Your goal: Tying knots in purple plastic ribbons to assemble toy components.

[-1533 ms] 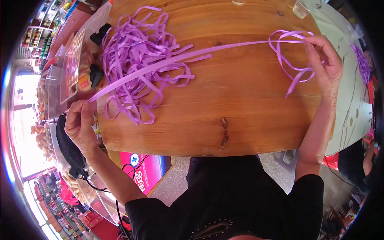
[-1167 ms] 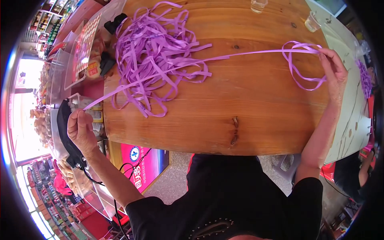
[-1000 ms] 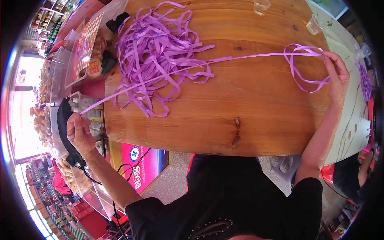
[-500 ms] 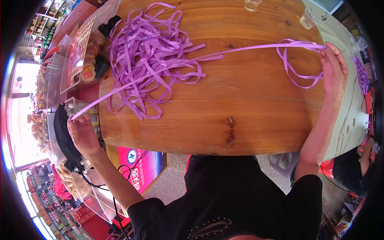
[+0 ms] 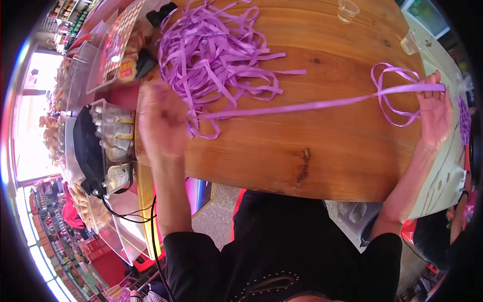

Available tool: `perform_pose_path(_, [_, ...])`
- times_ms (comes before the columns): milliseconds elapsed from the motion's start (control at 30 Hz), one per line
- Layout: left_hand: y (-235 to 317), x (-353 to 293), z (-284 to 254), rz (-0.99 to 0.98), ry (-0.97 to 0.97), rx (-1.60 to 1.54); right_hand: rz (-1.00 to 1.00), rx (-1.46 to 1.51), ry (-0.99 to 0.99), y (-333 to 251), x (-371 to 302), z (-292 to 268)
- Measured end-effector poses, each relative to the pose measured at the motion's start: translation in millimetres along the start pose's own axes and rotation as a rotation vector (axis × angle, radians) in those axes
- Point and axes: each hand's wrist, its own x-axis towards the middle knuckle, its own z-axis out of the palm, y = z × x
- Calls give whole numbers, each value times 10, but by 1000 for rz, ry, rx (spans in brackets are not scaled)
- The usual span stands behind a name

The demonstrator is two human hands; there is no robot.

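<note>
A long purple ribbon (image 5: 302, 106) stretches nearly straight above the wooden table between my two hands. My right hand (image 5: 433, 113), at the table's right edge, grips it with curled fingers, and a short flat end sticks out past them. Loops of ribbon (image 5: 381, 100) hang just left of that hand. My left hand (image 5: 163, 123) is smeared by motion at the table's left edge; the ribbon runs up to it, closed on that end as far as the blur shows. A big tangled heap of purple ribbons (image 5: 211, 55) lies beyond my left hand.
Two clear plastic cups (image 5: 347, 11) stand at the far side of the wooden table (image 5: 251, 161). To the left are a bin of small bottles (image 5: 118, 128), a black bag (image 5: 86, 146) and black cables (image 5: 152, 216). A pale marble-like tabletop (image 5: 432, 186) adjoins on the right.
My left hand has moved right and up, from beyond the table's left edge to over it. The ribbon between my hands spans less distance. The view has shifted slightly.
</note>
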Motion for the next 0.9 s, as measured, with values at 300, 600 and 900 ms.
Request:
perform_pose_path(300, [-515, -295, 658, -255, -198, 44, 45, -353, -172, 594, -170, 442])
perform_pose_path(600, [-846, -316, 839, -266, -267, 137, 117, -689, -293, 812, -493, 775])
perform_pose_path(900, [-1065, -306, 1191, -275, -373, 145, 132, -676, -352, 906, -566, 803])
